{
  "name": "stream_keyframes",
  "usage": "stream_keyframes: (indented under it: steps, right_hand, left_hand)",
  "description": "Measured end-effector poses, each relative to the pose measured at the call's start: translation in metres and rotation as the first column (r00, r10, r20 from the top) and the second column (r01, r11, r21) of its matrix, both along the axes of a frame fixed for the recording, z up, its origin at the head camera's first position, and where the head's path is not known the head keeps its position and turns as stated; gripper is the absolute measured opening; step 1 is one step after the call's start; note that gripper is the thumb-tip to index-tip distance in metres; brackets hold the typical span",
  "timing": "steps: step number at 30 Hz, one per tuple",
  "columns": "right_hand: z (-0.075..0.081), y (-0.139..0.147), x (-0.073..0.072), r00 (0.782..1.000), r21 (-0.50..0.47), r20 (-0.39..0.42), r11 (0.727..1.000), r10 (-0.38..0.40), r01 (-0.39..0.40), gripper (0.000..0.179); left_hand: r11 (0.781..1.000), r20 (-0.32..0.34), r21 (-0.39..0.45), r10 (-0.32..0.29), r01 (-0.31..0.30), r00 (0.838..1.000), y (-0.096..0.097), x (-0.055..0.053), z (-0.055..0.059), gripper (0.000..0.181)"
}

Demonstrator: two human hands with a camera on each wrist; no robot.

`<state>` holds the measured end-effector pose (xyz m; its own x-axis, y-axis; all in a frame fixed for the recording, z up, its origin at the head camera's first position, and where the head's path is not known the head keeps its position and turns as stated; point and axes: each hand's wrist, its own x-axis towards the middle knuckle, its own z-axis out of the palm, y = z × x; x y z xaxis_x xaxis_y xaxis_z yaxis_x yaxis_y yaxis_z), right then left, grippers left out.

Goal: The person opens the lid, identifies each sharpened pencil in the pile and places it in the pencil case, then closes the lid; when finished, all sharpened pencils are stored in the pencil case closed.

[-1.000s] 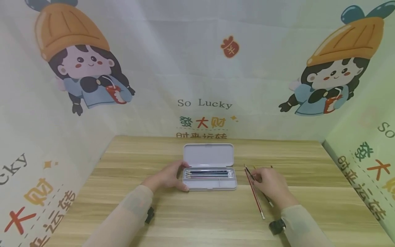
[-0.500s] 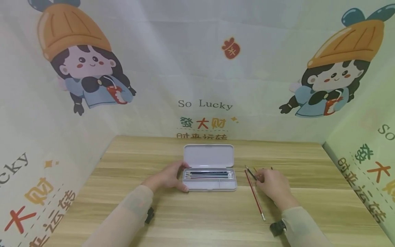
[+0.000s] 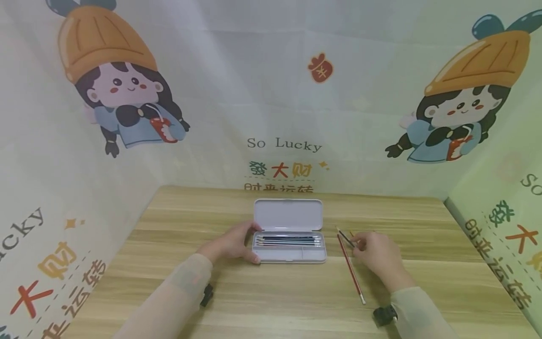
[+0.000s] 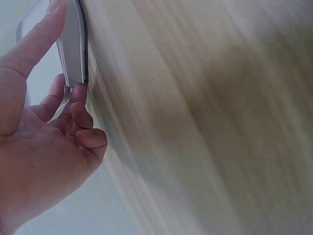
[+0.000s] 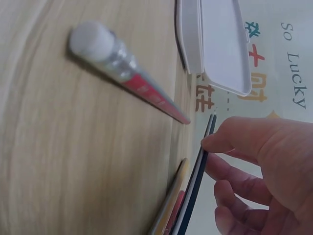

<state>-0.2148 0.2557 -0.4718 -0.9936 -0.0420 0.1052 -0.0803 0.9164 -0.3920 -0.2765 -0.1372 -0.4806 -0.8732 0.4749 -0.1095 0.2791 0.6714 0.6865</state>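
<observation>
An open white pencil case (image 3: pixel 277 255) lies on the table with several pencils (image 3: pixel 288 241) in its back compartment. My left hand (image 3: pixel 233 242) grips the case's left end, thumb at the front corner and fingers toward the hinge. To the right of the case, my right hand (image 3: pixel 378 256) pinches a dark pencil (image 5: pixel 196 174) between thumb and fingers, its tip slanting up toward the case. A red pencil (image 3: pixel 351 270) with a white eraser lies just left of that hand. In the right wrist view, a yellowish pencil-like stick (image 5: pixel 171 200) lies beside the dark pencil, partly cut off.
The case's lid (image 3: pixel 289 214) stands raised at the back. Behind the wooden table (image 3: pixel 271 301) hangs a printed cloth (image 3: pixel 237 94) that also runs along both sides. Dark wrist cameras (image 3: pixel 384 315) sit under each forearm.
My right hand has drawn slightly right with the dark pencil, whose rear end has gone from view behind the hand. The left hand keeps its hold on the case.
</observation>
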Motion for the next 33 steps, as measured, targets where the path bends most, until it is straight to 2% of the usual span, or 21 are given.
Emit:
stream_keyframes:
  steps: [6,12,22,27,33]
  right_hand:
    - [0.002,-0.005,0.003,1.000,-0.011,-0.008,1.000,0.030,-0.030,0.023]
    - [0.004,-0.014,0.000,0.996,0.020,-0.046,0.997,0.071,-0.070,0.021]
    - [0.008,-0.031,-0.003,0.984,0.035,-0.087,0.988,0.156,-0.154,0.015]
    - [0.006,-0.038,-0.008,0.971,0.059,-0.114,0.977,0.212,-0.207,0.013]
    - [0.010,-0.052,-0.013,0.967,0.054,-0.096,0.971,0.236,-0.232,0.015]
  left_hand:
    - [1.000,-0.002,-0.011,-0.007,0.007,1.000,0.001,-0.001,-0.003,0.082]
    - [1.000,-0.010,-0.007,-0.006,0.006,1.000,0.001,-0.002,-0.002,0.082]
    - [1.000,0.000,-0.004,-0.001,0.001,1.000,0.001,-0.003,0.000,0.081]
    - [1.000,-0.003,-0.007,-0.005,0.005,1.000,0.001,-0.003,0.001,0.081]
    - [1.000,-0.005,-0.006,-0.011,0.011,1.000,0.001,-0.001,0.002,0.082]
